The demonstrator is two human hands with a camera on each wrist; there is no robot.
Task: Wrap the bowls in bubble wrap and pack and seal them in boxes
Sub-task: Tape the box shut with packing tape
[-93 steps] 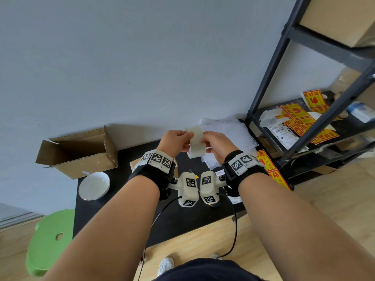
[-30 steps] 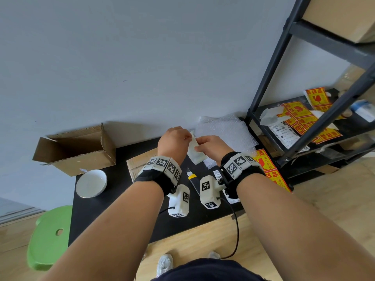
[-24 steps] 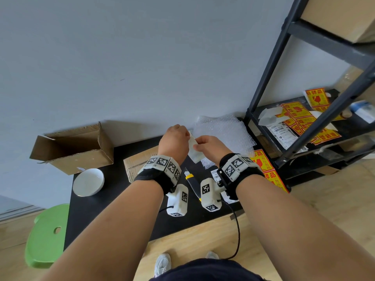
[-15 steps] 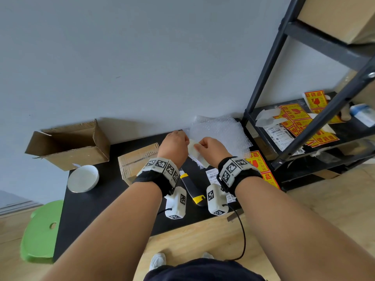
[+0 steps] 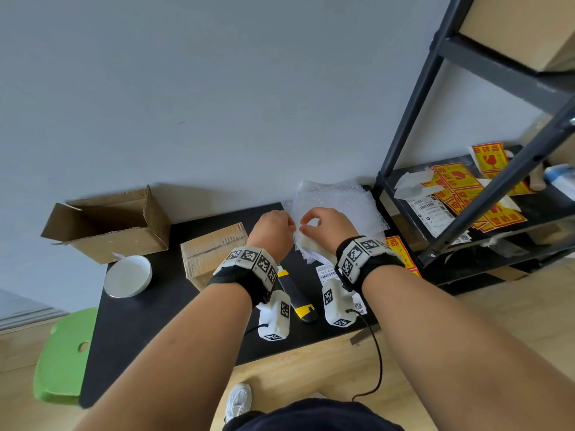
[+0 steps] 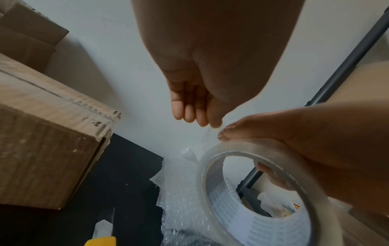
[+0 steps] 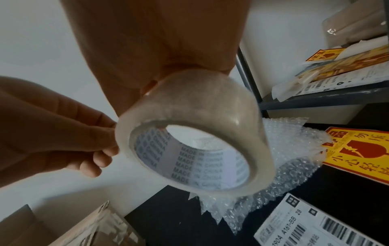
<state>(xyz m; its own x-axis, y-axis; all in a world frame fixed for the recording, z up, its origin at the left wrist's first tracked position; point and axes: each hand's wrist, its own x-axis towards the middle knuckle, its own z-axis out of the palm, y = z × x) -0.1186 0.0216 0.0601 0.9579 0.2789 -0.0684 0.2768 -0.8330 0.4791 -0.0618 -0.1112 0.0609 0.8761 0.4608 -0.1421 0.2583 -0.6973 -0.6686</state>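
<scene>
My right hand (image 5: 311, 227) grips a roll of clear tape (image 7: 189, 133), thumb on its outer face and a finger through the core. My left hand (image 6: 210, 123) is curled beside it and pinches the loose tape end at the roll's rim. Both hands hover over the bubble wrap (image 5: 342, 206) at the back of the black table (image 5: 155, 321). A white bowl (image 5: 127, 276) sits bare at the table's left. Behind it lies an open cardboard box (image 5: 105, 225) on its side. A taped, closed box (image 5: 211, 250) stands just left of my left hand.
A yellow and black utility knife (image 5: 295, 293) lies under my wrists, with shipping labels (image 5: 326, 272) beside it. A black metal shelf (image 5: 466, 213) with yellow fragile stickers (image 5: 451, 178) stands to the right. A green stool (image 5: 65, 356) is at the lower left.
Both hands have come down from chest height to just above the bubble wrap, still holding the tape roll. The closed box has come into sight left of them.
</scene>
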